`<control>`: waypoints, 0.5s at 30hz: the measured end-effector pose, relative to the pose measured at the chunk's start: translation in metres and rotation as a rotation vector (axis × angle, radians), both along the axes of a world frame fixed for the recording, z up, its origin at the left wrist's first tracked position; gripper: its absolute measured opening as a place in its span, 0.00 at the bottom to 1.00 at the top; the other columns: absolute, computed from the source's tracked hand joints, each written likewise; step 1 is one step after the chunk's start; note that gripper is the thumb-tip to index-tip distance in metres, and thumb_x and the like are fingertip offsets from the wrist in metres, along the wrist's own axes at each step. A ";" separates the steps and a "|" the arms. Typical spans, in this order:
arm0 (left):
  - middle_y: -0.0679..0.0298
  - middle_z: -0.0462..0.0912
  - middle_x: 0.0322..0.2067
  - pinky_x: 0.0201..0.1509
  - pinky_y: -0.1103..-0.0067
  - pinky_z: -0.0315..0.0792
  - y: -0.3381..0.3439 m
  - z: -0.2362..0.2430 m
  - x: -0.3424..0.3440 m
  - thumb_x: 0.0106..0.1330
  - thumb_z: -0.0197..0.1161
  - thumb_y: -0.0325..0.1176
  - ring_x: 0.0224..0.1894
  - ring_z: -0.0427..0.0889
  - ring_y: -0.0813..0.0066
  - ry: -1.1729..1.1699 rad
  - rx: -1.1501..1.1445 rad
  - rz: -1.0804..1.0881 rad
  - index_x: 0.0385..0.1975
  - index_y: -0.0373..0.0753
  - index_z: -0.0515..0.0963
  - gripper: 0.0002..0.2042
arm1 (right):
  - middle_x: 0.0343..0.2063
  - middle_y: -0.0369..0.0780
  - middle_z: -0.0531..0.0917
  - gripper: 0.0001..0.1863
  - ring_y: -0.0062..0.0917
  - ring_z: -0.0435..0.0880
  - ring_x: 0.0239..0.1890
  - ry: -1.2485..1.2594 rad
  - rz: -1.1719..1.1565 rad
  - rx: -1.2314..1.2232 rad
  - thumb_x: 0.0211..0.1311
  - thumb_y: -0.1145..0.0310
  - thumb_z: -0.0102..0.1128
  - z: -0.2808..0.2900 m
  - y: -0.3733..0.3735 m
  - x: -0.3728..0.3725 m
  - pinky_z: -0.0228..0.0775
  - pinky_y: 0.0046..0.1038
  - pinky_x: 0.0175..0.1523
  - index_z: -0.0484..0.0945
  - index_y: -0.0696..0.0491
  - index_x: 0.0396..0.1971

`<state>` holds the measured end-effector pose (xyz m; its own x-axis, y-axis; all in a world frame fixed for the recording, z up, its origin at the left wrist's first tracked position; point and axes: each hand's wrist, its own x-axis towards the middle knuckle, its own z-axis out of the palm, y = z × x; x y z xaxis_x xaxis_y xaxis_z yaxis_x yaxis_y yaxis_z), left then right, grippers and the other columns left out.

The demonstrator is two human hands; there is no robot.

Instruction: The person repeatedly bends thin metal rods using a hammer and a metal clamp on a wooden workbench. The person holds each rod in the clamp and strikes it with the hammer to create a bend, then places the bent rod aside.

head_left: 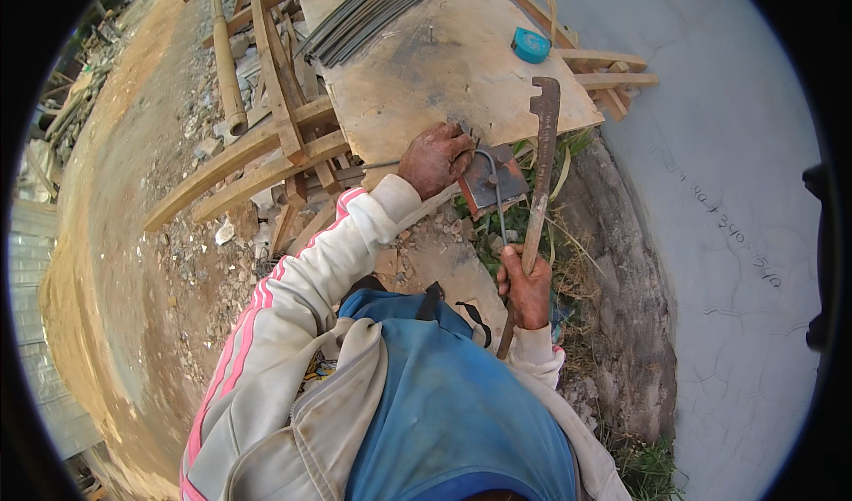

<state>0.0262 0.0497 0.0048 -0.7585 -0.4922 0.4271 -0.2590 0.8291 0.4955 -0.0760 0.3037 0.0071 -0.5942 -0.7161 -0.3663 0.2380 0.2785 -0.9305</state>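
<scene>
Over on the far left there's a dirt slope with rubble, then a bamboo pole [227,57] and a rough frame of wooden beams [266,150] leaning under the work surface. On top sits a plywood tabletop [444,57], pretty stained, with a bundle of thin steel rods [368,13] lying near its far left corner.

The left hand [433,157], sleeve white with pink stripes, is pressed down at the near edge of the tabletop, fingers curled over a thin steel rod [490,181] right where it meets a small rusty metal plate [493,181]. That rod is already bent: it curves round at the plate and runs down toward the person.

The right hand [525,286] is clamped shut around the handle of a long rusty bending lever [539,177], whose notched head reaches up over the tabletop edge. Whether it also pinches the rod's lower end, can't tell.

Further right, a blue tape measure [531,46] sits on the board, then grass and a cracked concrete slab [728,190].
</scene>
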 end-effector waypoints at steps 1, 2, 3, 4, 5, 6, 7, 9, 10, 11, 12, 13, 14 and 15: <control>0.55 0.79 0.39 0.49 0.62 0.74 0.000 0.000 0.000 0.62 0.63 0.30 0.44 0.78 0.52 -0.002 -0.005 0.004 0.41 0.37 0.81 0.09 | 0.17 0.33 0.76 0.18 0.15 0.71 0.14 0.023 -0.005 0.003 0.69 0.58 0.64 0.000 0.001 -0.001 0.62 0.19 0.19 0.78 0.60 0.43; 0.55 0.78 0.39 0.50 0.62 0.74 0.001 0.000 0.001 0.62 0.63 0.31 0.44 0.78 0.52 0.000 -0.003 0.003 0.41 0.37 0.81 0.09 | 0.18 0.33 0.76 0.19 0.15 0.71 0.14 0.042 -0.007 0.001 0.69 0.57 0.64 0.000 0.004 -0.002 0.62 0.19 0.19 0.77 0.60 0.43; 0.55 0.78 0.39 0.50 0.62 0.74 0.001 0.000 0.002 0.62 0.63 0.31 0.44 0.78 0.52 -0.013 -0.021 0.015 0.41 0.37 0.81 0.10 | 0.19 0.32 0.76 0.20 0.14 0.73 0.16 0.130 -0.011 0.032 0.67 0.55 0.66 0.001 0.010 -0.005 0.63 0.19 0.20 0.78 0.60 0.42; 0.55 0.78 0.39 0.50 0.62 0.74 0.001 -0.001 0.001 0.62 0.63 0.31 0.44 0.77 0.52 -0.022 -0.032 0.019 0.41 0.37 0.81 0.10 | 0.19 0.32 0.76 0.21 0.14 0.73 0.16 0.175 -0.007 0.057 0.67 0.54 0.66 0.001 0.018 -0.009 0.63 0.20 0.20 0.78 0.60 0.42; 0.56 0.78 0.39 0.50 0.63 0.74 0.001 -0.002 0.001 0.62 0.63 0.31 0.44 0.77 0.53 -0.028 -0.042 0.021 0.41 0.37 0.80 0.10 | 0.19 0.32 0.76 0.21 0.14 0.73 0.16 0.219 0.001 0.082 0.67 0.54 0.66 0.002 0.028 -0.015 0.63 0.20 0.20 0.79 0.60 0.42; 0.56 0.78 0.39 0.50 0.63 0.74 0.001 -0.003 0.000 0.62 0.63 0.31 0.44 0.77 0.53 -0.026 -0.043 0.021 0.41 0.38 0.80 0.10 | 0.19 0.32 0.75 0.22 0.14 0.73 0.15 0.265 0.002 0.134 0.67 0.53 0.66 0.003 0.038 -0.020 0.63 0.20 0.20 0.79 0.60 0.42; 0.56 0.78 0.39 0.50 0.63 0.74 0.001 -0.004 0.000 0.62 0.63 0.31 0.44 0.77 0.53 -0.024 -0.044 0.020 0.41 0.38 0.80 0.10 | 0.19 0.32 0.75 0.22 0.15 0.71 0.15 0.285 -0.001 0.136 0.67 0.54 0.66 0.002 0.050 -0.025 0.64 0.22 0.20 0.79 0.60 0.42; 0.56 0.78 0.39 0.50 0.63 0.74 0.000 -0.005 0.000 0.61 0.63 0.31 0.44 0.77 0.53 -0.026 -0.038 0.017 0.41 0.38 0.80 0.10 | 0.19 0.33 0.75 0.19 0.16 0.71 0.17 0.292 0.049 0.241 0.67 0.55 0.66 0.003 0.075 -0.040 0.64 0.23 0.22 0.79 0.59 0.39; 0.56 0.78 0.39 0.49 0.63 0.74 0.000 -0.005 0.000 0.61 0.63 0.30 0.44 0.77 0.53 -0.025 -0.035 0.012 0.41 0.38 0.80 0.09 | 0.18 0.33 0.75 0.18 0.16 0.71 0.19 0.296 0.076 0.296 0.67 0.56 0.67 0.004 0.088 -0.047 0.64 0.24 0.24 0.80 0.59 0.37; 0.56 0.78 0.39 0.49 0.63 0.74 0.000 -0.006 0.000 0.61 0.63 0.30 0.44 0.77 0.53 -0.023 -0.029 0.010 0.41 0.38 0.80 0.09 | 0.18 0.34 0.75 0.18 0.20 0.70 0.20 0.536 0.105 0.310 0.66 0.55 0.67 0.001 0.094 -0.051 0.65 0.29 0.27 0.79 0.58 0.34; 0.56 0.78 0.39 0.49 0.63 0.74 -0.001 -0.006 0.000 0.61 0.63 0.30 0.44 0.77 0.53 -0.020 -0.020 0.013 0.41 0.38 0.80 0.09 | 0.18 0.35 0.75 0.18 0.21 0.70 0.21 0.574 0.122 0.321 0.66 0.55 0.67 0.002 0.104 -0.056 0.66 0.30 0.28 0.80 0.58 0.34; 0.56 0.78 0.39 0.49 0.63 0.74 -0.001 -0.006 -0.001 0.61 0.63 0.30 0.44 0.77 0.53 -0.006 -0.039 0.011 0.41 0.38 0.80 0.09 | 0.18 0.35 0.75 0.18 0.22 0.71 0.21 0.603 0.136 0.380 0.66 0.55 0.67 0.004 0.111 -0.060 0.66 0.31 0.29 0.80 0.58 0.34; 0.56 0.78 0.38 0.49 0.63 0.74 -0.001 -0.006 0.000 0.61 0.63 0.30 0.44 0.77 0.53 0.004 -0.051 0.009 0.41 0.38 0.80 0.09 | 0.18 0.36 0.75 0.18 0.23 0.71 0.22 0.617 0.141 0.487 0.66 0.55 0.67 0.006 0.117 -0.063 0.67 0.32 0.30 0.81 0.58 0.34; 0.56 0.78 0.38 0.49 0.63 0.74 -0.001 -0.006 0.000 0.61 0.63 0.30 0.43 0.77 0.53 0.001 -0.053 0.006 0.40 0.38 0.80 0.09 | 0.18 0.40 0.75 0.19 0.22 0.72 0.22 0.670 0.178 0.498 0.65 0.55 0.67 0.008 0.120 -0.068 0.68 0.31 0.31 0.82 0.59 0.34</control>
<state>0.0257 0.0490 -0.0014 -0.7551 -0.4737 0.4533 -0.2639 0.8525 0.4512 -0.1438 0.4242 0.0156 -0.6916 -0.6681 -0.2744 -0.4051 0.6734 -0.6185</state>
